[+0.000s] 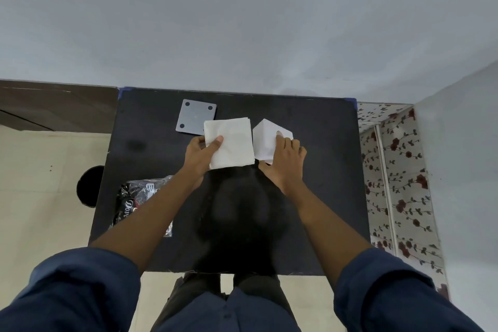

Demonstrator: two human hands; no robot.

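Napkin stack (231, 143): beyond the table (323, 170)'s middle, nearer its far edge. Soft, light, limp; probably fans apart if jostled; best pinched at an edge, thumb above, fingers beneath. Left hand (200, 155): pinches its left edge thus, forearm stretched forward. Right hand (285, 159): clasps white paper block (265, 135) just beside, fingers draped over top.
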